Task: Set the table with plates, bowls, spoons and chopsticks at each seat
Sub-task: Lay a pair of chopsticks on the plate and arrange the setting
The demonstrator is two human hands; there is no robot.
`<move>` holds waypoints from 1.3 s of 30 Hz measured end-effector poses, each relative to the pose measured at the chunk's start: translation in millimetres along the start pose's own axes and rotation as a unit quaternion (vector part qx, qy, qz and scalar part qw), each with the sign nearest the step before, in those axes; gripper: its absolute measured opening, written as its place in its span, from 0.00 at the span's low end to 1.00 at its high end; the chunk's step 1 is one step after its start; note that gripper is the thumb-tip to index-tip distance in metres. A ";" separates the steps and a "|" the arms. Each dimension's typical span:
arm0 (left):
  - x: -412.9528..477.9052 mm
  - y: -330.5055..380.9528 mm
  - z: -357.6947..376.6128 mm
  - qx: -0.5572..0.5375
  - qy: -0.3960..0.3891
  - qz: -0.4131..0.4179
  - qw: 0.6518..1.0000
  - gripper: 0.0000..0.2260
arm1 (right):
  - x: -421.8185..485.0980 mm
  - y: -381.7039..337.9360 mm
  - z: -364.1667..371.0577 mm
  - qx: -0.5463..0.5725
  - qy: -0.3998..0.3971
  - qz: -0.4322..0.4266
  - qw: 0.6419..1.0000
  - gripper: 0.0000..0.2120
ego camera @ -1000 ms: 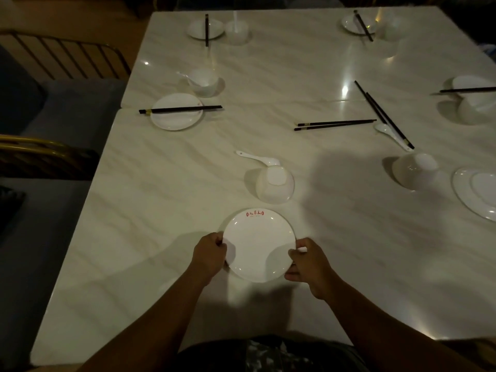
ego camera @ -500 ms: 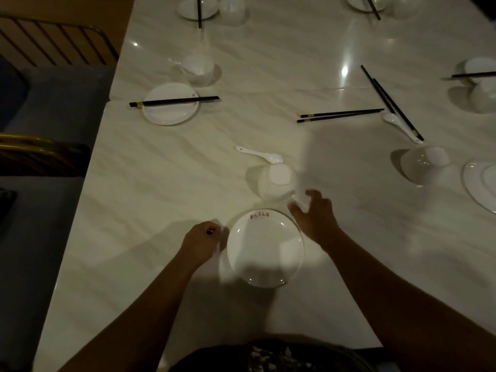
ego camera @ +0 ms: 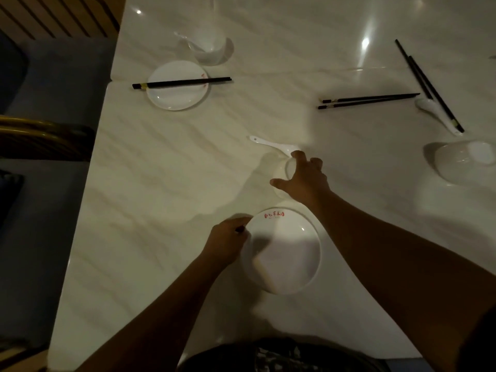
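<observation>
Fingers (ego camera: 298, 155) of the right hand (ego camera: 306, 181) spread over the upturned white bowl (ego camera: 281, 173), gripping it; the left hand (ego camera: 225, 242) curls closed against the near plate (ego camera: 281, 251).

That plate is white and glossy with small red lettering on its far rim, lying flat near the table (ego camera: 161, 183) edge. Just beyond the bowl lies a white spoon (ego camera: 268, 145). Farther left, black chopsticks (ego camera: 182, 82) rest across a second plate (ego camera: 178, 85); loose chopstick pairs (ego camera: 367, 100) lie to the right.

bowl (ego camera: 281, 175) behind plate (ego camera: 281, 251), seemingly apart
</observation>
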State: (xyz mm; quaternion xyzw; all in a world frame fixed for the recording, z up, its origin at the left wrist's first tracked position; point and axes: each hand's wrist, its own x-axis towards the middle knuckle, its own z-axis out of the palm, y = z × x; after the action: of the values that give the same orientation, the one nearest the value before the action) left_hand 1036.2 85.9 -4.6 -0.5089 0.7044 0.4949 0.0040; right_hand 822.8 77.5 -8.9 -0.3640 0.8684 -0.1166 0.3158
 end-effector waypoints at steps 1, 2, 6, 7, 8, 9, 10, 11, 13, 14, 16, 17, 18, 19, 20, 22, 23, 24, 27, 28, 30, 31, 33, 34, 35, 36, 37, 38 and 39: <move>-0.3 0.4 -0.8 -0.004 -0.002 0.000 1.000 0.14 | 0.9 -0.5 -0.4 -0.006 0.005 -0.002 1.000 0.41; 0.1 0.5 -1.2 -0.002 -0.002 0.002 1.000 0.14 | 1.1 -1.4 -1.5 -0.010 0.010 -0.005 1.000 0.41; 2.8 -4.5 -0.3 0.034 -0.013 0.014 0.999 0.16 | -0.3 2.2 -2.6 0.000 0.020 -0.019 1.000 0.39; 3.6 -6.6 0.2 0.037 -0.018 0.011 0.999 0.16 | -1.4 2.9 -2.9 0.014 0.020 -0.017 1.000 0.39; 4.1 -8.1 0.1 0.036 -0.023 0.007 0.999 0.16 | -2.7 2.3 -4.4 0.039 0.022 -0.014 0.999 0.39; 4.2 -9.2 0.1 0.028 -0.027 0.003 0.999 0.16 | -4.1 0.6 -6.8 0.074 0.027 -0.010 0.997 0.39; 4.2 -10.1 0.1 0.017 -0.033 -0.003 0.999 0.16 | -6.2 -1.7 -10.8 0.116 0.035 -0.005 0.993 0.39; 3.7 -9.4 -0.4 0.005 -0.033 -0.008 0.999 0.19 | -9.6 -4.7 -15.8 0.171 0.042 -0.003 0.984 0.38; 3.7 -8.9 -4.3 -0.019 0.000 -0.014 1.000 0.21 | -19.6 -11.4 -25.9 0.329 0.019 0.006 0.944 0.34; 4.3 -8.1 -7.9 -0.046 0.029 -0.013 0.998 0.18 | -26.0 -15.4 -30.3 0.427 -0.019 0.016 0.904 0.31; 6.1 -2.5 -21.2 -0.154 0.081 -0.019 0.985 0.09 | -37.4 -22.2 -32.5 0.590 -0.129 0.046 0.796 0.23; 6.8 2.6 -29.3 -0.220 0.095 -0.030 0.970 0.08 | -43.1 -25.5 -31.1 0.626 -0.183 0.062 0.755 0.23; 7.8 7.2 -38.2 -0.276 0.100 -0.044 0.955 0.09 | -47.3 -28.0 -27.4 0.640 -0.233 0.072 0.729 0.26; 8.0 12.0 -47.2 -0.313 0.100 -0.049 0.943 0.12 | -50.2 -30.1 -21.4 0.647 -0.272 0.077 0.708 0.29; 7.9 17.0 -56.2 -0.338 0.098 -0.049 0.935 0.15 | -51.9 -31.4 -14.0 0.648 -0.305 0.081 0.693 0.32; 7.5 25.2 -73.3 -0.387 0.088 -0.043 0.917 0.18 | -54.0 -33.4 3.0 0.640 -0.366 0.108 0.667 0.33; 6.5 28.1 -80.3 -0.415 0.076 -0.047 0.905 0.19 | -56.6 -35.5 9.5 0.627 -0.397 0.121 0.659 0.33; 6.9 28.9 -85.6 -0.439 0.058 -0.058 0.895 0.20 | -59.2 -38.6 14.5 0.606 -0.425 0.125 0.660 0.33; 7.1 23.8 -93.2 -0.452 0.005 -0.099 0.887 0.21 | -62.9 -49.8 24.5 0.534 -0.454 0.141 0.699 0.32; 6.8 20.1 -93.2 -0.448 0.003 -0.108 0.888 0.20 | -63.3 -53.6 26.5 0.514 -0.447 0.154 0.716 0.34; 8.1 11.5 -90.7 -0.438 0.011 -0.118 0.891 0.18 | -61.7 -58.2 31.4 0.493 -0.426 0.174 0.739 0.35; 10.4 6.4 -88.5 -0.430 0.015 -0.121 0.895 0.18 | -60.0 -59.6 34.4 0.483 -0.412 0.179 0.752 0.35; 13.1 0.4 -84.8 -0.407 0.028 -0.122 0.905 0.16 | -57.4 -62.1 38.5 0.435 -0.375 0.176 0.800 0.33; 15.1 -2.4 -82.8 -0.389 0.038 -0.118 0.913 0.16 | -55.8 -64.0 39.7 0.398 -0.353 0.168 0.830 0.32; 17.3 -5.6 -80.4 -0.365 0.048 -0.114 0.923 0.16 | -53.8 -66.2 40.0 0.357 -0.332 0.158 0.859 0.30; 19.0 -7.5 -78.4 -0.336 0.059 -0.109 0.933 0.16 | -50.9 -68.1 39.5 0.319 -0.309 0.147 0.884 0.28; 20.7 -9.5 -77.2 -0.304 0.071 -0.103 0.944 0.16 | -46.2 -69.1 38.4 0.290 -0.283 0.139 0.904 0.25; 22.7 -11.4 -76.1 -0.275 0.082 -0.094 0.953 0.16 | -38.5 -68.1 38.2 0.275 -0.254 0.134 0.917 0.23; 25.3 -12.8 -75.4 -0.252 0.089 -0.084 0.960 0.16 | -31.4 -67.3 36.8 0.272 -0.227 0.129 0.926 0.22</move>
State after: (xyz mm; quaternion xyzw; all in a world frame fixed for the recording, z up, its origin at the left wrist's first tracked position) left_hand 1070.7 15.1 12.1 -0.5929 0.5089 0.6070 -0.1452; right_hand 900.6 53.0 6.3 -0.1657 0.7482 -0.2209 0.6033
